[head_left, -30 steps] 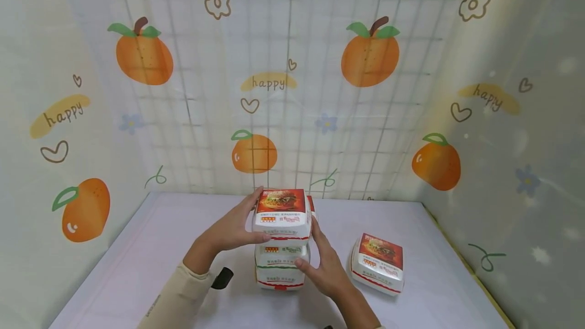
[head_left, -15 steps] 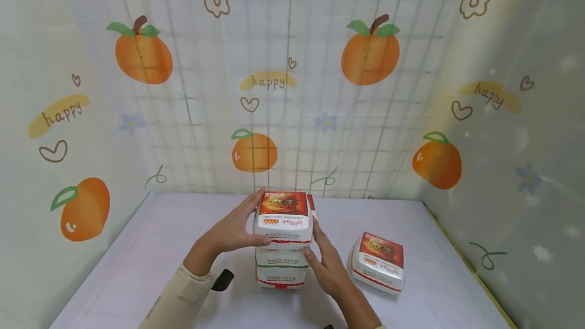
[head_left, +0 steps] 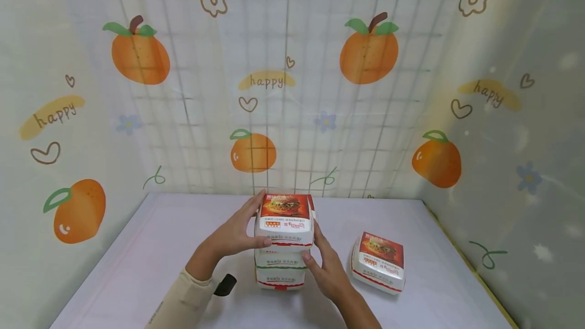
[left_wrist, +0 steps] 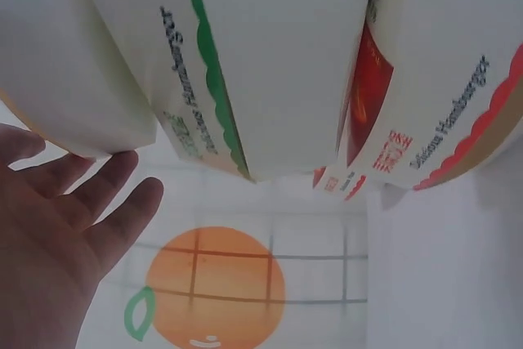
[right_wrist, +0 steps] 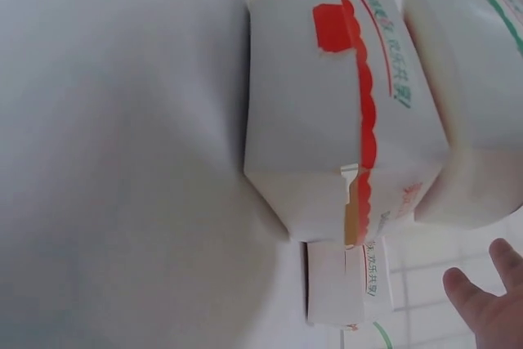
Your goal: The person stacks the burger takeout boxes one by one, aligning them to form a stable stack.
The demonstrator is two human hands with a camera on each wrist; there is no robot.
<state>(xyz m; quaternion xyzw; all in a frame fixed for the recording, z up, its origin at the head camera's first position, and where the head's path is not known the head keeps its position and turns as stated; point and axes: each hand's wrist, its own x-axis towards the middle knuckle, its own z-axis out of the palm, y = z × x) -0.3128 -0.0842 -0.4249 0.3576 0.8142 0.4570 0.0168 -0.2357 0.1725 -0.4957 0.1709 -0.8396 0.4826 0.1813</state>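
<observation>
Three paper hamburger boxes stand stacked mid-table in the head view. The top box [head_left: 287, 225] shows a burger picture on its lid; below it are a green-trimmed box [head_left: 280, 260] and a red-trimmed bottom box [head_left: 280, 281]. My left hand [head_left: 233, 230] holds the top box, thumb on its front, fingers along its left side. Fingertips [left_wrist: 122, 165] touch its wall in the left wrist view. From the right, my right hand [head_left: 326, 268] grips the stack, thumb at the green-trimmed box's front corner, fingers beside the top box. Its fingers [right_wrist: 507, 263] are partly cut off in the right wrist view.
Another burger box [head_left: 379, 263] lies on the white table [head_left: 183, 217] to the right. Behind the stack is one more box [right_wrist: 343, 284], mostly hidden in the head view. A curtain printed with oranges [head_left: 253, 154] hangs behind the table.
The top box has shifted slightly down and right over the green-trimmed box, with my left hand still on it. My right thumb has moved from the green-trimmed box's front towards its corner.
</observation>
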